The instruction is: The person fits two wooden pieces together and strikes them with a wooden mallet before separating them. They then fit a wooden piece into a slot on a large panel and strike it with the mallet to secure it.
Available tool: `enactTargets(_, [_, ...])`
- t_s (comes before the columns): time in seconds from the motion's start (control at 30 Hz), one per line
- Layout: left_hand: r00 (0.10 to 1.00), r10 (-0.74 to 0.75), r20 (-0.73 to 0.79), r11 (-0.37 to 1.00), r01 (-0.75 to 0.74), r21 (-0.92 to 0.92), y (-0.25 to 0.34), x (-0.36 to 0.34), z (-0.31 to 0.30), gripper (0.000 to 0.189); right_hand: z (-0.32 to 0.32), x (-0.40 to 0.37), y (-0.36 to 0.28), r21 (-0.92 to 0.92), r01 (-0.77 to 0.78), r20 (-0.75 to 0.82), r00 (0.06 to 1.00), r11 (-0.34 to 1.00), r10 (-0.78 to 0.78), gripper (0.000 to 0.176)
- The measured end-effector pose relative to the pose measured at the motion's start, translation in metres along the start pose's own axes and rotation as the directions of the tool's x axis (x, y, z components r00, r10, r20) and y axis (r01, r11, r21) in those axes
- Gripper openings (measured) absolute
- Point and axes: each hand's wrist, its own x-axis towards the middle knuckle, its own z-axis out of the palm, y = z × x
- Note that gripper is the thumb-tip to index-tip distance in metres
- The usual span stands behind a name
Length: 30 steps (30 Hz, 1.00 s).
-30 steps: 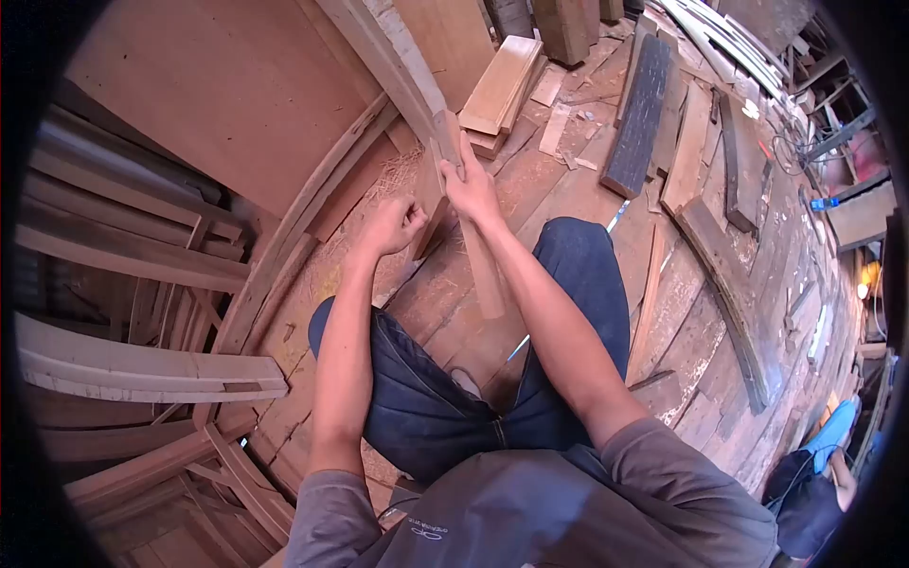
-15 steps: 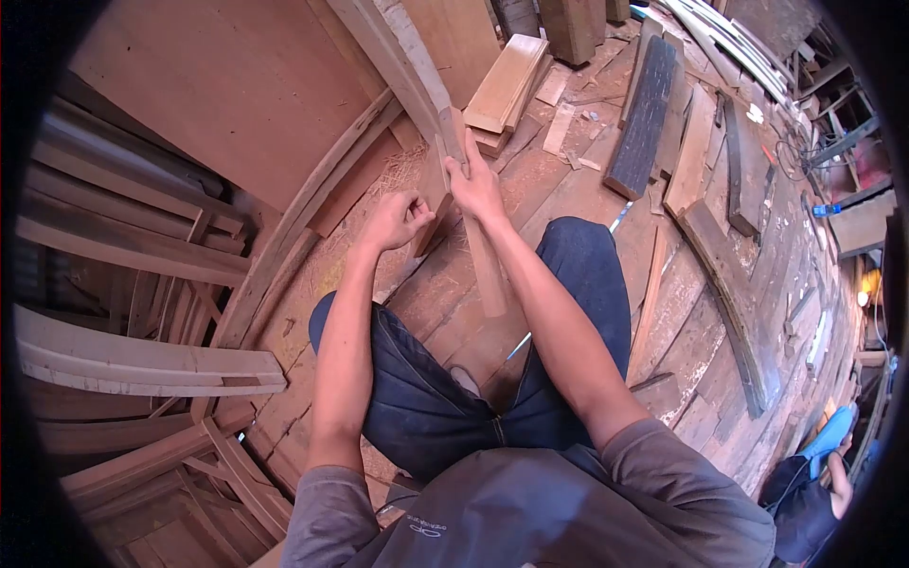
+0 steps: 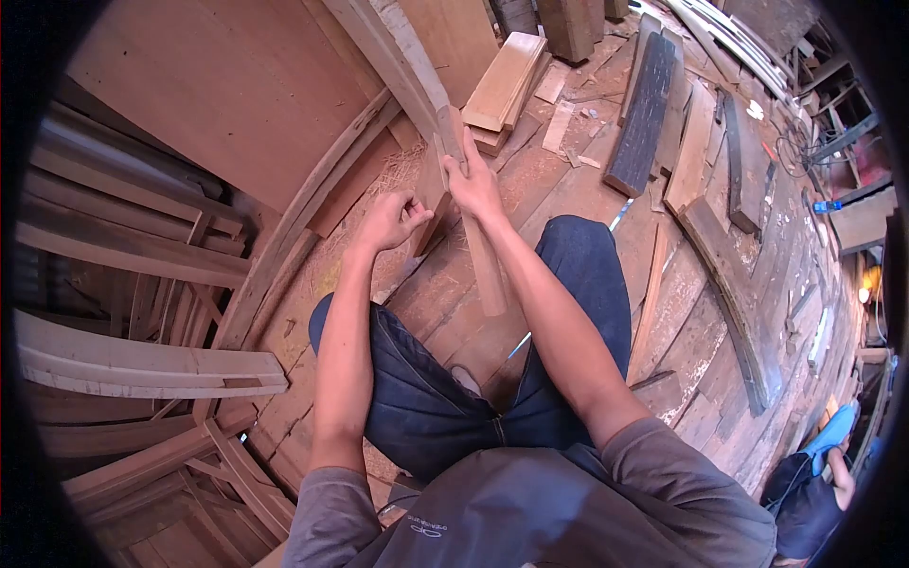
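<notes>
My right hand [image 3: 476,186] is wrapped round a long wooden strip [image 3: 485,279]. Its lower end hangs between my knees, and its top meets a pale wooden post [image 3: 412,57] that slants in from above. My left hand [image 3: 386,221] is just left of the strip, with fingers curled in and thumb drawn toward them; what they pinch, if anything, I cannot tell. Close beside that hand, behind the strip, a short wooden block [image 3: 432,227] stands on the floor.
Stacked boards [image 3: 507,83] lie beyond my right hand. A dark beam [image 3: 644,118] and a long curved plank [image 3: 729,293] are on the plank floor to the right. Wooden frames [image 3: 142,364] fill the left side. Another person [image 3: 805,502] is at the lower right.
Both hands and the strip stay almost where they were. The other person at the lower right has shifted slightly.
</notes>
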Motion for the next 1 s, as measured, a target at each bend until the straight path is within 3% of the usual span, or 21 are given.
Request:
enactTargets(0.17, [0.997, 0.075, -0.002, 0.997, -0.075, -0.035, -0.009, 0.000, 0.003, 0.025, -0.003, -0.002, -0.007, 0.011, -0.051, 0.030, 0.998, 0.999, 0.051, 0.072])
enactTargets(0.37, [0.991, 0.124, -0.055, 0.992, -0.123, 0.029, 0.020, -0.005, -0.002, 0.018, -0.008, -0.006, -0.015, 0.028, -0.087, 0.068, 0.994, 0.996, 0.085, 0.073])
enactTargets(0.7, [0.985, 0.145, -0.089, 0.954, -0.115, 0.278, 0.025, -0.006, 0.007, 0.017, -0.007, -0.004, -0.013, -0.018, -0.068, 0.040, 0.997, 0.998, 0.068, 0.072])
enactTargets(1.0, [0.985, 0.147, -0.096, 0.948, -0.112, 0.298, 0.024, -0.005, 0.012, 0.017, -0.008, -0.005, -0.015, -0.017, -0.076, 0.038, 0.996, 0.997, 0.076, 0.071])
